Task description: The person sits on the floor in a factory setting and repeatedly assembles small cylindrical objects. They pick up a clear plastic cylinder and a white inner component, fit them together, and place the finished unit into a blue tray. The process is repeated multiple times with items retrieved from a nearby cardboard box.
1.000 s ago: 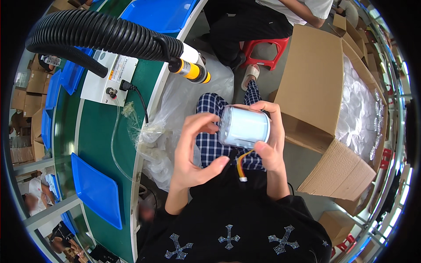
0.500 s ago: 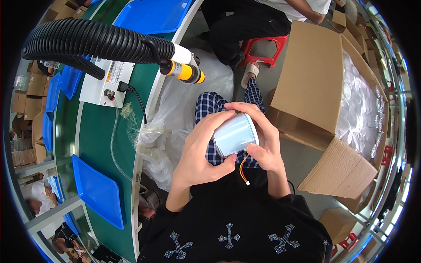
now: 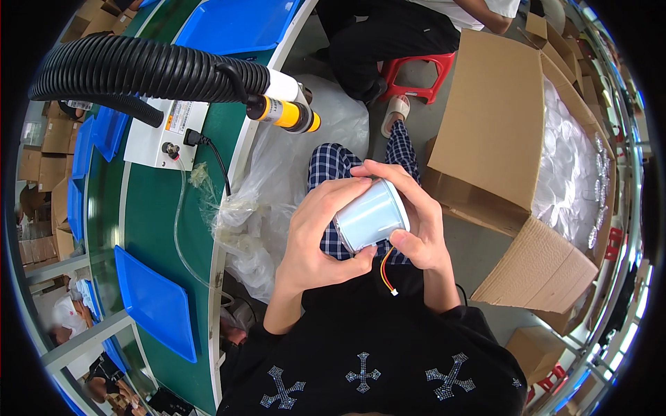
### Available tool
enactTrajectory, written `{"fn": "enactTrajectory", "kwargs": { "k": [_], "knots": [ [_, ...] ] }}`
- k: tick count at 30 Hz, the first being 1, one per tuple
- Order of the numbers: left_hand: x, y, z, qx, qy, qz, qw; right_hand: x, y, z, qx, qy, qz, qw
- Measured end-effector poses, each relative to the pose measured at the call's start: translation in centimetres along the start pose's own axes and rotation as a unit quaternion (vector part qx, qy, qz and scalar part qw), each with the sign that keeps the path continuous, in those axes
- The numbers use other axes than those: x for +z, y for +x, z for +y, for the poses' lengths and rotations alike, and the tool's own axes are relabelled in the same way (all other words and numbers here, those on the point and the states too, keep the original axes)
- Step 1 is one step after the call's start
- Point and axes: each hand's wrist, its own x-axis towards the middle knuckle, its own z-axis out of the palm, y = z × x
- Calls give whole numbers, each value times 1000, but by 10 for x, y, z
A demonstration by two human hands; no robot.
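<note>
Between my two hands, above my lap, lies a pale blue cylindrical housing, tilted on its side with a rim at its right end. My left hand is closed round its left end, thumb at the lower edge. At the rimmed right end my right hand grips it, with the thumb on the side and the fingers over the top. Red, yellow and black wires hang from its underside to a small white plug. The housing's far side is hidden by my fingers.
A green bench at the left carries blue trays and a white box with a black hose ending in a yellow nozzle. At right stands an open carton of clear plastic parts. Another person sits on a red stool.
The housing has shifted very slightly left in my hands, and its wires have swung a little. My grip looks the same.
</note>
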Motion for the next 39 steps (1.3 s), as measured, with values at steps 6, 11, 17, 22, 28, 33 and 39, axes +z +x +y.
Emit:
{"fn": "enactTrajectory", "kwargs": {
  "k": [6,11,17,22,28,33,39],
  "knots": [
    [-1,-2,-4,-3,-45,6,999,0,0,1,15,33,-11,999],
    [-6,-1,-3,-38,-67,-22,997,-13,-3,9,13,45,-32,998],
    [-12,-3,-2,-69,-112,-1,991,-31,-9,-3,4,69,57,996],
    [-9,1,0,-54,-83,-12,995,-33,-17,3,-2,129,168,977],
    [-4,-1,-3,-42,-70,-12,997,-3,-13,21,-100,-78,349,928],
    [-8,-3,-5,-58,-61,-2,996,-23,-16,14,-1,288,222,932],
    [-2,-3,-8,-75,-81,-17,994,-18,-21,-9,166,343,-27,924]
  ]
}}
